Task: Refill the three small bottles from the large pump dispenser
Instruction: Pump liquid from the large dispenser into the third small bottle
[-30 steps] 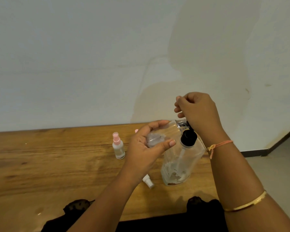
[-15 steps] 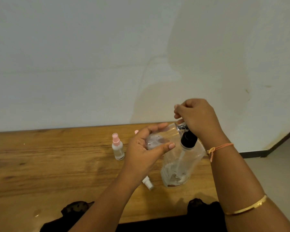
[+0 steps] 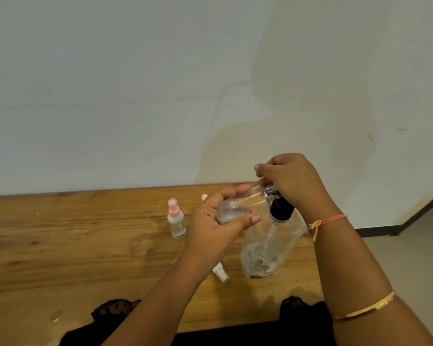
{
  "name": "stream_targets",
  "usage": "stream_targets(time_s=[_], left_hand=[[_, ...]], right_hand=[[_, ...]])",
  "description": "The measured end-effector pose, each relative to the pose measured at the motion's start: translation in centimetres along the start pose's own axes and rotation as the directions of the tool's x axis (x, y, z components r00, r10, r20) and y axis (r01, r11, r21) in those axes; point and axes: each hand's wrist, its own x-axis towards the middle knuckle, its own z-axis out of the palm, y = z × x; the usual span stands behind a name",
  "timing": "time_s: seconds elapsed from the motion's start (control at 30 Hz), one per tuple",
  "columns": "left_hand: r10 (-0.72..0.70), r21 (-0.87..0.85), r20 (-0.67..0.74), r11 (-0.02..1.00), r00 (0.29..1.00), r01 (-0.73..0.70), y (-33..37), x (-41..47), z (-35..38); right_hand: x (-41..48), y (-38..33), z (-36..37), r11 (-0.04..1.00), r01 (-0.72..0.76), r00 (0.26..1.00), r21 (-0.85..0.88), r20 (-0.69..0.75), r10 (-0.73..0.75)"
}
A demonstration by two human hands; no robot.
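Pinching pump dispenser (image 3: 273, 248) head, right grip (image 3: 295, 181); left grip (image 3: 215, 228) apparently clasping small bottle (image 3: 229, 211).

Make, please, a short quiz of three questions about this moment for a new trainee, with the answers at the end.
1. True or false: the pink-capped bottle lies on its side on the table.
2. What does the left hand hold? A) a small clear bottle B) a sponge C) nothing
3. Which hand grips the pump head of the large pump dispenser?
Key: 1 false, it stands upright. 2 A. 3 the right hand.
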Motion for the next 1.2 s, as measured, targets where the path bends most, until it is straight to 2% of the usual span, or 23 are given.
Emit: stream_targets(time_s=[0.1, 0.2, 0.37, 0.5, 0.57, 0.7, 1.03, 1.13, 1.2], left_hand=[[0.021, -0.017, -0.002, 1.000, 1.000, -0.021, 0.4, 0.0, 0.1], [0.028, -0.023, -0.003, 0.999, 1.000, -0.028, 0.5, 0.0, 0.1], [0.008, -0.012, -0.002, 1.000, 1.000, -0.008, 0.3, 0.1, -0.1], [-0.008, -0.024, 0.016, 1.000, 1.000, 0.008, 0.0, -0.1, -0.1], [0.006, -0.016, 0.011, 1.000, 1.000, -0.006, 0.2, -0.1, -0.1], [0.038, 0.019, -0.013, 0.999, 0.999, -0.038, 0.5, 0.1, -0.2], [-0.002, -0.049, 0.005, 0.999, 1.000, 0.002, 0.0, -0.3, 0.0], [0.015, -0.037, -0.002, 0.999, 1.000, -0.015, 0.0, -0.3, 0.0], [0.019, -0.047, 0.002, 0.999, 1.000, -0.019, 0.3, -0.2, 0.1]], right_hand=[[-0.2, -0.6, -0.2, 0.995, 0.070, 0.995, 0.067, -0.072, -0.065], [-0.3, -1.1, -0.2, 0.992, 0.128, 0.986, 0.015, -0.110, -0.125], [0.0, -0.4, 0.0, 1.000, -0.007, 1.000, -0.016, 0.012, 0.007], [-0.2, 0.3, 0.1, 0.998, -0.052, 0.997, 0.027, 0.052, 0.051], [-0.3, 0.1, 0.1, 0.997, -0.031, 0.999, 0.073, 0.031, 0.029], [-0.4, -0.9, 0.2, 0.989, 0.081, 0.992, 0.121, -0.102, -0.069], [-0.1, 0.1, 0.0, 1.000, -0.028, 0.999, 0.013, 0.017, 0.028], [-0.4, 0.0, -0.2, 0.999, -0.016, 0.999, 0.051, 0.031, 0.014], [-0.5, -0.4, -0.3, 0.997, 0.030, 1.000, 0.077, -0.011, -0.029]])
